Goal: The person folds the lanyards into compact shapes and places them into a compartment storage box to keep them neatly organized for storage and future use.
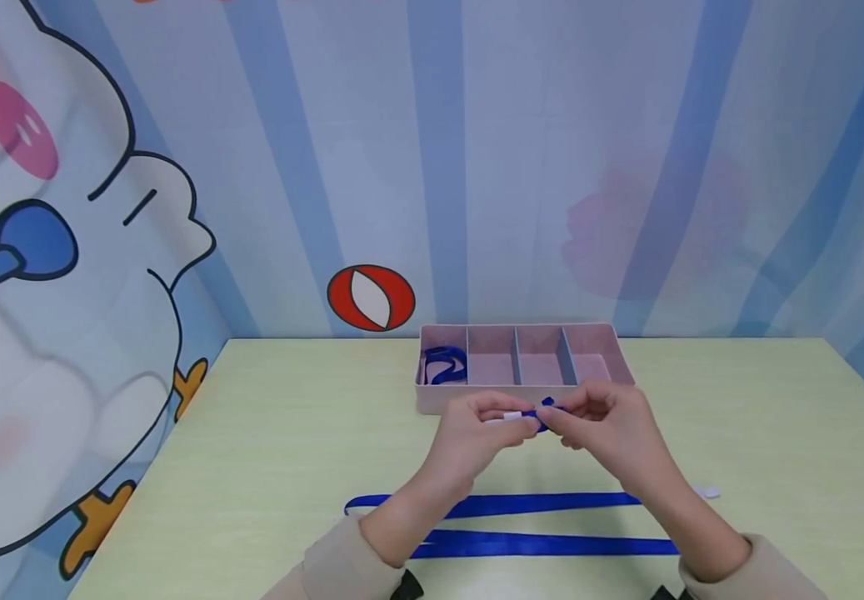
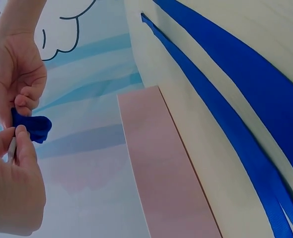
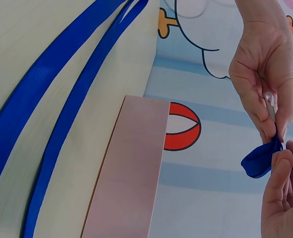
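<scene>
Just in front of the box, a blue lanyard (image 1: 548,402) with a white clip (image 1: 511,415) is held up between both hands. My left hand (image 1: 469,435) pinches it beside the clip, between thumb and fingers. On the other side, my right hand (image 1: 611,425) pinches the blue strap. In the right wrist view the strap (image 3: 258,161) forms a small folded loop at the fingertips. Below the hands, another blue lanyard (image 1: 536,546) lies stretched across the table in several long strands, partly hidden by the forearms.
A pink box (image 1: 442,400) with dividers stands at the table's back edge. Its leftmost compartment holds a coiled blue lanyard (image 1: 446,364). On the table (image 1: 289,433), a white end piece (image 1: 709,492) shows beyond the right forearm. A printed cloth backdrop (image 1: 372,167) hangs behind.
</scene>
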A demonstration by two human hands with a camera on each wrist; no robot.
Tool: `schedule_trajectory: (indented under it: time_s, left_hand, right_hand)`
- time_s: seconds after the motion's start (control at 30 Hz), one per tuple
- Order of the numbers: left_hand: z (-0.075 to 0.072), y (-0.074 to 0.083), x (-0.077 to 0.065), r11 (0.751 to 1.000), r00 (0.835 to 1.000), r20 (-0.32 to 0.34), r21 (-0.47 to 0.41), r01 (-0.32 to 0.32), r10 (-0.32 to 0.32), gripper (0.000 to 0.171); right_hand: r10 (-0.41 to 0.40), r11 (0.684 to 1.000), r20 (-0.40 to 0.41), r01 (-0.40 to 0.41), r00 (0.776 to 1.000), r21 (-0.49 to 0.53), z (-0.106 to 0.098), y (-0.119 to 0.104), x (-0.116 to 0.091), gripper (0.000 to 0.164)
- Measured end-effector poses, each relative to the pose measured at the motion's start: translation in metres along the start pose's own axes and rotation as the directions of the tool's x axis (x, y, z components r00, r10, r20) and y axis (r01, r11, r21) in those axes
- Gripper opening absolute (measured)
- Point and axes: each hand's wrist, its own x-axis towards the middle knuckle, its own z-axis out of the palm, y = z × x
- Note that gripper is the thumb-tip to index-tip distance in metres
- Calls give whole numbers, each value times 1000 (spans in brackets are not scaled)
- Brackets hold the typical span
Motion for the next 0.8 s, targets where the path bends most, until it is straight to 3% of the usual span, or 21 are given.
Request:
schedule_trajectory:
  time_s: [0.23, 0.53, 0.8]
  left_hand:
    - [4, 4, 1, 998, 999, 20, -32, -49, 49, 18]
    - [3, 7, 1, 997, 998, 25, -52, -57, 58, 19]
    - [1, 6, 0, 998, 999, 21, -53, -44, 45, 19]
  right_hand:
    - [-8, 1000, 25, 7, 1000, 29, -3, -2, 1, 29]
    - [-1, 989, 132, -18, 991, 145, -11, -2, 2, 28]
    - [24, 996, 142, -37, 990, 86, -11, 0, 2, 31]
